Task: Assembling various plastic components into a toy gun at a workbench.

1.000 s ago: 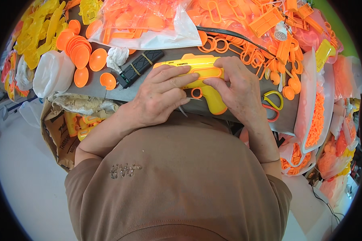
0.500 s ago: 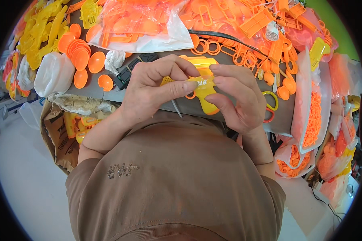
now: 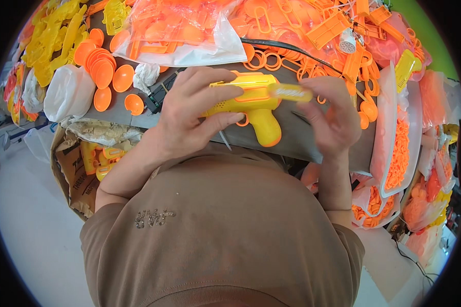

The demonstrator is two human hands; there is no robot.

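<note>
A yellow toy gun (image 3: pixel 265 125) with orange trim lies flat over the near edge of the table, its grip pointing toward me. My left hand (image 3: pixel 184 110) is closed around the gun's left end, fingers on top and thumb below. Between the fingers of my right hand (image 3: pixel 338 112) is a small yellow strip (image 3: pixel 290 93) with white lettering, blurred by motion. The strip's left end overlaps the rear of the gun; whether it touches cannot be told.
Orange half-round cups (image 3: pixel 102 71) stack at the left beside a white container (image 3: pixel 68 94). Bags of orange parts (image 3: pixel 179 33) crowd the back. At the right stands a translucent bin (image 3: pixel 381 133) of small orange pieces. A paper sack (image 3: pixel 71 174) with yellow toy parts sits lower left.
My right hand has moved right, carrying the strip off the gun's middle. More of the gun now shows. The scissors behind my right hand are now hidden.
</note>
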